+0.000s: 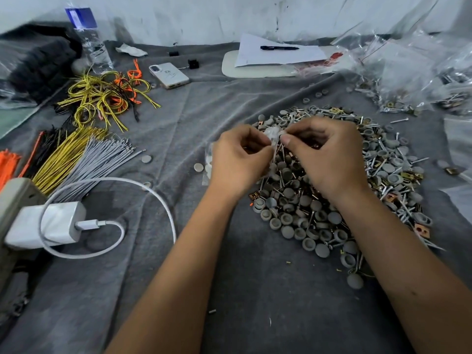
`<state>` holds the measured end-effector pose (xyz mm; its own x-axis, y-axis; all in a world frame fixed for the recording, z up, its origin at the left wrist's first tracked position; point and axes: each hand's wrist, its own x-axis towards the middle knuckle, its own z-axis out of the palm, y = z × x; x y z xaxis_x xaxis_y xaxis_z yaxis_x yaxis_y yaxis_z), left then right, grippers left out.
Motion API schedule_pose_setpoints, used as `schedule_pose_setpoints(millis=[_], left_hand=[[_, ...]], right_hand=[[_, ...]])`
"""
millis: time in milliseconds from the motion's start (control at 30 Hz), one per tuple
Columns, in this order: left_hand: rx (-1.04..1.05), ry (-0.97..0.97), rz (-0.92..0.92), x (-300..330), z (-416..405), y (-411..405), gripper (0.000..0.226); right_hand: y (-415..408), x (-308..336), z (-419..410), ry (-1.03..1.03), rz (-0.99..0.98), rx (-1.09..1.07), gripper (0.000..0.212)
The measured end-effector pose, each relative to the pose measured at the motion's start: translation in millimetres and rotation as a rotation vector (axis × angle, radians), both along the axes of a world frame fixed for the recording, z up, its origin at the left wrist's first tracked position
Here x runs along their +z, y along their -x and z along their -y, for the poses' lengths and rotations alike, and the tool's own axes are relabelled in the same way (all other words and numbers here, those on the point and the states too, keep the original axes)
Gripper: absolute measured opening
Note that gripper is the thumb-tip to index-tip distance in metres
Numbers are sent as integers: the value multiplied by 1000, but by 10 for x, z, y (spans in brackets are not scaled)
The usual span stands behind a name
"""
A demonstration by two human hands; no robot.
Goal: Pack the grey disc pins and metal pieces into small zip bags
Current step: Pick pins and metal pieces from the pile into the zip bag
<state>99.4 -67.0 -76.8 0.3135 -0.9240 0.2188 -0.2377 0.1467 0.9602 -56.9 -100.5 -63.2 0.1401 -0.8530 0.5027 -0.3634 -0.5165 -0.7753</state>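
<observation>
Head view of a packing bench covered by a grey cloth [209, 103]. Both hands meet above the far-left edge of a large heap of grey disc pins and metal pieces [332, 200], which lies right of centre and spreads toward the near right. The left hand [237, 159] has its fingers curled, with thumb and forefinger pinching a small clear zip bag [273, 135]. The right hand [329, 157], also curled, pinches the same bag from the other side, so that the bag is held between the two sets of fingertips, just over the heap. Whether the bag's mouth is open or sealed cannot be told. More clear plastic [208, 164] shows just left of the left hand, partly hidden by it.

A few loose grey discs [146, 159] lie on the cloth left of the hands, apart from the heap. At far right sits a mound of clear bags [408, 70], some holding metal parts.

On the left, a white charger [51, 224] with a looped white cable [153, 195] lies near. Beyond it lie bundled wires in yellow, grey, black and orange [76, 154], and farther still a loose tangle of yellow and orange wires [104, 95]. A white phone [169, 75] lies face down at far centre-left, with a plastic water bottle [89, 39] standing to its left. At far centre, a black pen [279, 48] rests on a sheet of paper [275, 57].
</observation>
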Motion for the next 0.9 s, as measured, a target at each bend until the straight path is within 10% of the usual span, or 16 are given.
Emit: schedule_pose_setpoints(millis=[900], left_hand=[[-253, 73, -165, 164, -82, -41, 22]], right_hand=[[-31, -25, -29, -27, -254, 168, 9]])
